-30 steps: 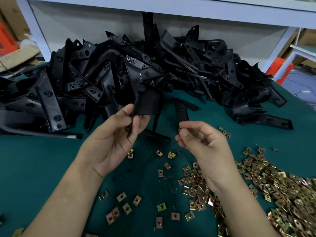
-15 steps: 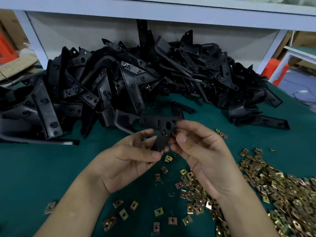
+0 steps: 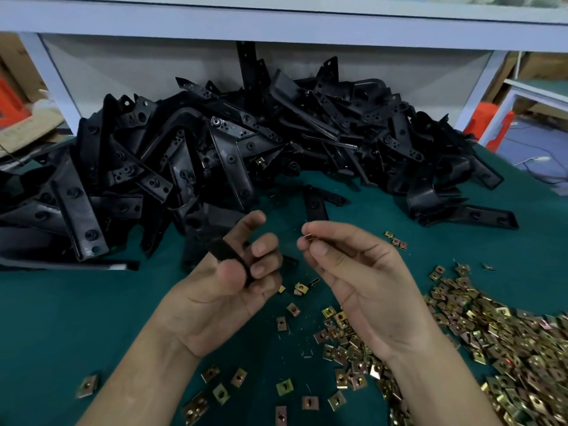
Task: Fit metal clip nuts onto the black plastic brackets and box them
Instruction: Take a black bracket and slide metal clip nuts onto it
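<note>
My left hand (image 3: 233,284) grips a black plastic bracket (image 3: 229,258) between thumb and fingers, palm up, above the green table. My right hand (image 3: 353,272) pinches a small metal clip nut (image 3: 308,237) at its fingertips, a short gap to the right of the bracket. A large heap of black brackets (image 3: 246,149) fills the back of the table. Loose brass-coloured clip nuts (image 3: 491,348) lie piled at the right and scattered below my hands.
The green table surface (image 3: 61,318) shows bare at the left front. A white shelf frame (image 3: 276,23) runs across the back. Cardboard (image 3: 24,124) sits at far left, an orange object (image 3: 488,124) at far right.
My hands have drawn apart: half a second ago they met at the bracket's end, now a gap separates them. The left hand has turned the bracket, and the right hand holds a clip nut.
</note>
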`<state>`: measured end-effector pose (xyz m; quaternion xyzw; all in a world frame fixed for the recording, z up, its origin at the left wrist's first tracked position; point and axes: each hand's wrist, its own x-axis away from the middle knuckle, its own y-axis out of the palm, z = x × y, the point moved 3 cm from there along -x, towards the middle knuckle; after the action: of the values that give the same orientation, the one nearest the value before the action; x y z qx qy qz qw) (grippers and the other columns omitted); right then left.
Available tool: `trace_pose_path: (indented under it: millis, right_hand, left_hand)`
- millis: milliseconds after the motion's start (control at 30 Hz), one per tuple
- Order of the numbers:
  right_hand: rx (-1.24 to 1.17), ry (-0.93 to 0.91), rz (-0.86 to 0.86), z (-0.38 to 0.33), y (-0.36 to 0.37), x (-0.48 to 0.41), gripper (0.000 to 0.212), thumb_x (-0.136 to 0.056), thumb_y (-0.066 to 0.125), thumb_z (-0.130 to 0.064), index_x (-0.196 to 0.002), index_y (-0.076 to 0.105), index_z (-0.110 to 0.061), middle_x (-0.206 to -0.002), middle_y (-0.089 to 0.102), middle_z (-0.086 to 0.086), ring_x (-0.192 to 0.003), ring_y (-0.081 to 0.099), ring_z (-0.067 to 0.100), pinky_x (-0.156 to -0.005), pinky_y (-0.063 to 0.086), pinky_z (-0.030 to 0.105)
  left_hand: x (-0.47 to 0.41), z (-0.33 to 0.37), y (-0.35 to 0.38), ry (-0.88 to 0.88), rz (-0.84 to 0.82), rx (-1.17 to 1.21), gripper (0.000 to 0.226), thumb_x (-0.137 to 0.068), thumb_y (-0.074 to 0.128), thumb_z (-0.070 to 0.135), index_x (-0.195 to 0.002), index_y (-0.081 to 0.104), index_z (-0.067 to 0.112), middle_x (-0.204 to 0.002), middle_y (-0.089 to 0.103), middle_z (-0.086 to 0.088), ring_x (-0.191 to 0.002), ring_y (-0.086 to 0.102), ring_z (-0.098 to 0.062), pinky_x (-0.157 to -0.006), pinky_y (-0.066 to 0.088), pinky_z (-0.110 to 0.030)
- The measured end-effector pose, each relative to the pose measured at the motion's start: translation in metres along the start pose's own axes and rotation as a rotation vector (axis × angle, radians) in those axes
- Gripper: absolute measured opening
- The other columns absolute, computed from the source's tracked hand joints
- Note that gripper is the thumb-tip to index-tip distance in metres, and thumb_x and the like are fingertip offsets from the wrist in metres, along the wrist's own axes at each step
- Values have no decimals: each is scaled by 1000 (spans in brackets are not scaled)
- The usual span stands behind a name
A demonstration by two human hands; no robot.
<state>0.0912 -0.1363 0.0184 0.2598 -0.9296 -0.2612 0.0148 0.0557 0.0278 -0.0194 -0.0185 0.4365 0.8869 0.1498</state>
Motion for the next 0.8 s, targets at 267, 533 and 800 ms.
trace_pose_path:
  millis: [267, 533, 800]
  right_hand:
    - [-30, -2, 64, 3, -2, -2, 31, -59, 80, -12, -90, 81, -15, -91, 74, 6, -93, 73, 19, -83, 56, 22]
    - [88, 11, 138, 7, -5, -2, 24, -60, 81, -20, -84, 81, -17, -83, 75, 4, -86, 73, 19, -77, 56, 21]
    - [156, 20, 128, 11, -5, -3, 21, -73, 75, -16, -93, 81, -14, -85, 74, 10, -79, 70, 16, -74, 56, 23]
  left_hand:
    - [2, 3, 9, -11, 124, 45, 64, -76, 61, 80, -108, 54, 25, -84, 51, 0, -68, 41, -12, -61, 41, -24]
    - [0, -8, 4, 12, 390, -82, 45, -66, 93, 37, -105, 80, 19, -105, 74, 1, -89, 69, -11, -78, 58, -24]
    - [-1, -14, 16, -40, 403, -126, 29, -82, 69, 27, -104, 81, 13, -116, 75, -11, -103, 74, -18, -77, 59, -25]
